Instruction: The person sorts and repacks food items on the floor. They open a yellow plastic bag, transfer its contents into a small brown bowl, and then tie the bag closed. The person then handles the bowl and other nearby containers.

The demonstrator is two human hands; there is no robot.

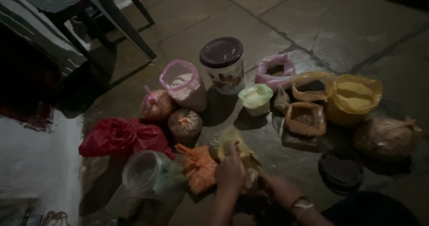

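Note:
My left hand grips the top of a yellow plastic bag that stands on the stone floor in front of me. My right hand reaches in from the right and holds the same bag lower down, mostly hidden in shadow; a bangle sits on that wrist. An orange tied bag lies just left of my left hand.
Several open and tied bags of grain and spices ring the spot: a red bag, a clear jar, a pink-lined bag, a dark-lidded white tub, a green-lidded cup, yellow bags. A dark lid lies right. Chair legs stand far left.

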